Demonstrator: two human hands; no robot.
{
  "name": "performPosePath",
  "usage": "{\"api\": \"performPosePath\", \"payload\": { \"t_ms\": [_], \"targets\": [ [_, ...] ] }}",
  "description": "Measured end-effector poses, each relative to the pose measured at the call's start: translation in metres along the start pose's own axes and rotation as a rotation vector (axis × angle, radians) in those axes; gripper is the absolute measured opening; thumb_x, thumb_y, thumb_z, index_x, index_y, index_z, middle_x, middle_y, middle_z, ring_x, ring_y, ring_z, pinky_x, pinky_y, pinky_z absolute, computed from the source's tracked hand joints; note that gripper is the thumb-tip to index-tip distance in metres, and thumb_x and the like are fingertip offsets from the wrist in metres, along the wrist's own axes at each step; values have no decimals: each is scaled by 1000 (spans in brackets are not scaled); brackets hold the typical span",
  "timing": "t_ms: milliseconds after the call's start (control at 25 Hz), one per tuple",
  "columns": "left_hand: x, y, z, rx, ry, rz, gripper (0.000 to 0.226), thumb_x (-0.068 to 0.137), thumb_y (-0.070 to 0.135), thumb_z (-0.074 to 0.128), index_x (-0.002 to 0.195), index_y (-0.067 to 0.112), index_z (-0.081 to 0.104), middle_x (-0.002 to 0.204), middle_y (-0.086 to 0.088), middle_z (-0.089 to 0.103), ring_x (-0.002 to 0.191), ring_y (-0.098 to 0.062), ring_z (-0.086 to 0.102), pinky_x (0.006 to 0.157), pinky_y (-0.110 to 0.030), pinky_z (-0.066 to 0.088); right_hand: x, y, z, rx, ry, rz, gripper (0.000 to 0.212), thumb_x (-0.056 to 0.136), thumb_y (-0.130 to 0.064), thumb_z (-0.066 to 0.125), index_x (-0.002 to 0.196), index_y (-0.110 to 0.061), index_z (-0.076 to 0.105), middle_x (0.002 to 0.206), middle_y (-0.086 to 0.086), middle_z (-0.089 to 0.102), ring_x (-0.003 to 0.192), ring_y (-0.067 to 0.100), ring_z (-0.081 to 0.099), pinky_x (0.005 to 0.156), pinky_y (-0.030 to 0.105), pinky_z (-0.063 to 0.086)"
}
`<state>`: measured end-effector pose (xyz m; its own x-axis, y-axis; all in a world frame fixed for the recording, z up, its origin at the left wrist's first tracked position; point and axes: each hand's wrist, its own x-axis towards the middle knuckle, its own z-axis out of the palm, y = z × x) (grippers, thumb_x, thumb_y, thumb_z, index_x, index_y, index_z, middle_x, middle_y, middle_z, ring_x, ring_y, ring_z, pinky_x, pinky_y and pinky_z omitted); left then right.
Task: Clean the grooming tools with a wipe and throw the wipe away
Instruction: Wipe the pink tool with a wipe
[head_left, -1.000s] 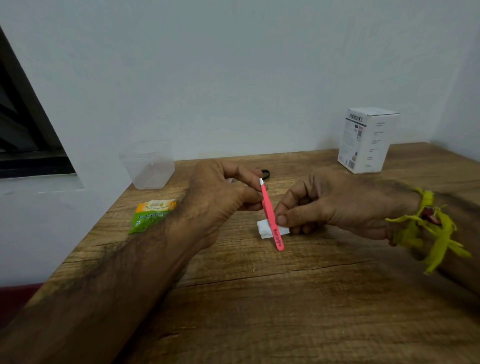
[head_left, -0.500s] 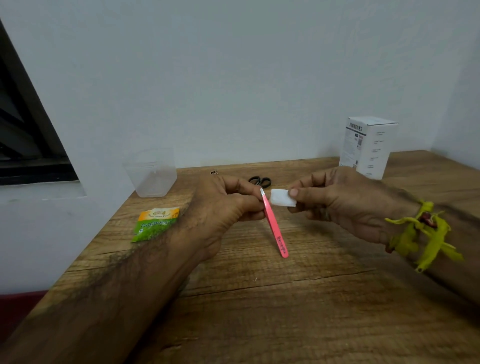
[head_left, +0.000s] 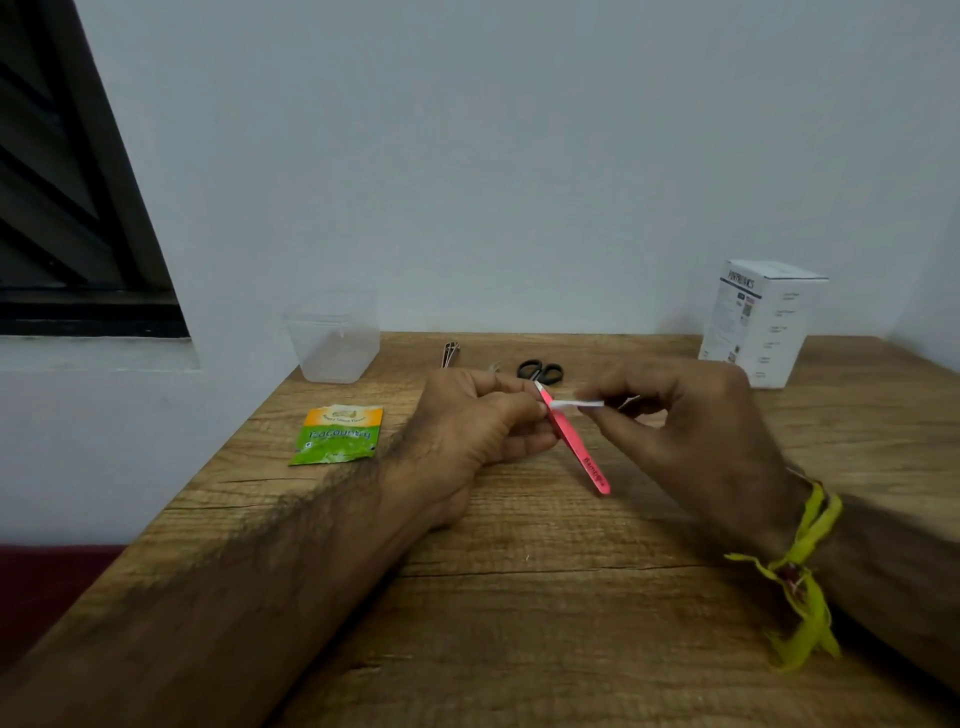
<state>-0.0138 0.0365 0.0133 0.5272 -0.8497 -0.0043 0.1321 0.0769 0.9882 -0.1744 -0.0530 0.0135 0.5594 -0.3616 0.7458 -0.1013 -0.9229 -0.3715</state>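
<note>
left hand (head_left: 483, 421) is pinching the pink tweezers (head_left: 574, 444) near their upper end, fingers curled round the shaft, wrist resting on the wooden table (head_left: 519, 597). the tool is hanging slantwise, tip up and far, closed end pointing down toward the near right and hovering above the wood; probably held this way so the working tip is standing free for wiping.

right hand (head_left: 691, 431) is pinching a small folded white wipe (head_left: 576, 404) between thumb and fingertips, remaining fingers loosely curled. the wipe is lying edge-on, its left end touching the tweezers just below the tip. judging by that, the tip is the part being cleaned at this moment.

waiting at the far edge: black-handled scissors (head_left: 540, 371) and a thin metal tool (head_left: 451, 353), both apart from the hands, likely next in line. a clear plastic container (head_left: 335, 345) is sitting far left against the wall. no bin is showing.

writing: tweezers are carrying dark lettering along the lower shaft, too small to read. a green and orange sachet (head_left: 337, 434) is lying flat on the left, its print blurred. a white carton (head_left: 758, 322) is standing far right, with a black heading along its top edge, not reliably legible. a yellow thread band (head_left: 800, 566) is circling the right wrist.
</note>
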Motion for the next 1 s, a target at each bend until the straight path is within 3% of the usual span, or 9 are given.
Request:
{"api": "performPosePath", "payload": {
  "t_ms": [200, 360, 720, 880, 1000],
  "targets": [
    [1, 0, -1, -22, -21, -12, 4, 86, -3, 72, 88, -7, 72, 86, -19, 77, 74, -27, 77, 65, -30, 62, 3, 4, 2, -113, -164, -142, 18, 83, -1, 76, 99, -9, 78, 89, -3, 73, 78, 6, 66, 71, 19, 53],
    [3, -4, 0, 1, 20, 46, 4, 84, -2, 75, 86, -5, 73, 89, -19, 77, 76, -28, 77, 66, -32, 63, 3, 5, 1, -193, -217, -212, 14, 85, -6, 75, 99, -9, 77, 90, 1, 72, 81, 16, 67, 70, 36, 53],
    [6, -4, 2, 37, 96, 104, 7, 87, 5, 75, 90, -1, 72, 90, -15, 76, 62, -23, 75, 53, -27, 59, 1, -3, -3, -331, -357, -282, 12, 88, -12, 72, 99, -10, 77, 95, 5, 72, 84, 25, 66, 69, 34, 48],
    [10, -4, -1, 20, 133, 139, 12, 91, 6, 72, 98, -3, 70, 88, -18, 74, 59, -23, 74, 52, -27, 58, 1, -5, -3, -367, -376, -288, 16, 89, -8, 71, 104, -9, 76, 100, 8, 71, 82, 30, 66, 66, 45, 54],
    [15, -3, -6, 29, 176, 159, 11, 92, 8, 71, 97, -1, 69, 88, -18, 74, 61, -24, 75, 54, -27, 59, 0, 0, 0, -315, -306, -319, 15, 85, -4, 73, 99, -9, 77, 94, 4, 72, 83, 22, 67, 69, 36, 53]
  ]
}}
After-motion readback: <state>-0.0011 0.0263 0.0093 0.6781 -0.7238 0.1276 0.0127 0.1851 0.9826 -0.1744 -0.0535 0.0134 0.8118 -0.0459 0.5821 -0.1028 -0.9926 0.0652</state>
